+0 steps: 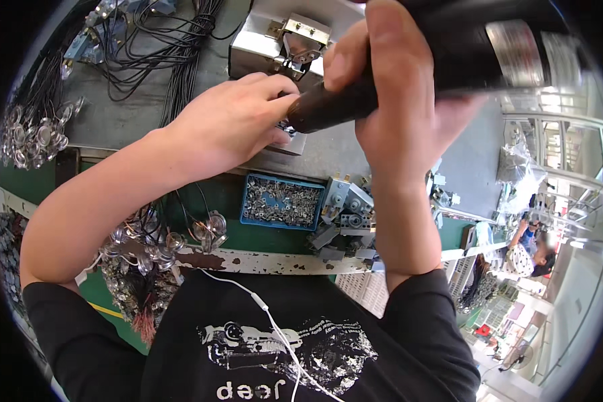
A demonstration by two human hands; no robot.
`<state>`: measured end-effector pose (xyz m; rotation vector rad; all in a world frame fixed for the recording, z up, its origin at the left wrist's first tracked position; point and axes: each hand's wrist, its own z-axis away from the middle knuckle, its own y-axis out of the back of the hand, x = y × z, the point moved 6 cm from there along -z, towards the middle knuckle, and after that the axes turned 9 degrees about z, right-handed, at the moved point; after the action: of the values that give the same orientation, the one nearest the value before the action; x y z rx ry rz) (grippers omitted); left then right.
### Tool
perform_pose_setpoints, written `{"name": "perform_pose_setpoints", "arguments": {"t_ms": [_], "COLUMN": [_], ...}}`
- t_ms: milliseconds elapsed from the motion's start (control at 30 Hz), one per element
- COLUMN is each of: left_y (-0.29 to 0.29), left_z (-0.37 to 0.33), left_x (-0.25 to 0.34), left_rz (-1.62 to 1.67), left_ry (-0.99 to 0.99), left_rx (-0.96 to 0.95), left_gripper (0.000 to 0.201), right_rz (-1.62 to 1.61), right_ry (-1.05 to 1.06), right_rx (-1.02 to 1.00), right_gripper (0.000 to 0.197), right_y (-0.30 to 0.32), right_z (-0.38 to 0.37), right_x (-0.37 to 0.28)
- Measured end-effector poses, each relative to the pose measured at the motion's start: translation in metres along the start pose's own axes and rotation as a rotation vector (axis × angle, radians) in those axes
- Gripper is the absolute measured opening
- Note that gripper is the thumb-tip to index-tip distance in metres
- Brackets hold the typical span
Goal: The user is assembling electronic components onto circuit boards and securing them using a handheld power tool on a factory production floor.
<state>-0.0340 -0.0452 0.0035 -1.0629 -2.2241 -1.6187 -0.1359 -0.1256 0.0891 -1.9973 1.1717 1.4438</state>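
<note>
My right hand (402, 100) is wrapped around a black electric screwdriver (462, 47), whose wide rear end is blurred. Its narrow nose points left and down, right beside the fingertips of my left hand (238, 120). Those fingertips are drawn together over a small metal part (285, 127) low on the worktop; they and the tool's nose hide most of it. Just beyond them stands a pale metal fixture (261, 43) with a clamp-like mechanism (303, 43) on it.
A blue tray (243, 213) of small metal pieces sits nearer me. Grey blocky parts (345, 208) are piled to its right. Black cables (187, 60) and round metal-ended leads (40, 137) lie at left; more hang near the worn front rail (268, 262). Another person (526, 258) is far right.
</note>
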Motion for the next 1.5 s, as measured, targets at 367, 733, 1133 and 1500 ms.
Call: {"name": "perform_pose_setpoints", "arguments": {"t_ms": [367, 733, 1133, 1500], "left_y": [0.013, 0.161, 0.077, 0.093], "left_z": [0.003, -0.003, 0.054, 0.036], "left_x": [-0.002, -0.093, 0.029, 0.028], "left_rz": [-0.005, -0.694, -0.189, 0.054], "left_ry": [0.112, 0.502, 0.298, 0.105], "left_rx": [-0.205, 0.288, -0.502, -0.344], "left_gripper": [0.042, 0.03, 0.006, 0.013], "right_rz": [0.617, 1.207, 0.162, -0.391], "right_ry": [0.483, 0.095, -0.042, -0.329], "right_rx": [0.215, -0.494, -0.411, -0.525], "right_gripper": [0.074, 0.06, 0.065, 0.065], "right_y": [0.069, 0.045, 0.034, 0.009], "right_z": [0.051, 0.135, 0.056, 0.043], "right_x": [-0.009, 0.049, 0.043, 0.091]}}
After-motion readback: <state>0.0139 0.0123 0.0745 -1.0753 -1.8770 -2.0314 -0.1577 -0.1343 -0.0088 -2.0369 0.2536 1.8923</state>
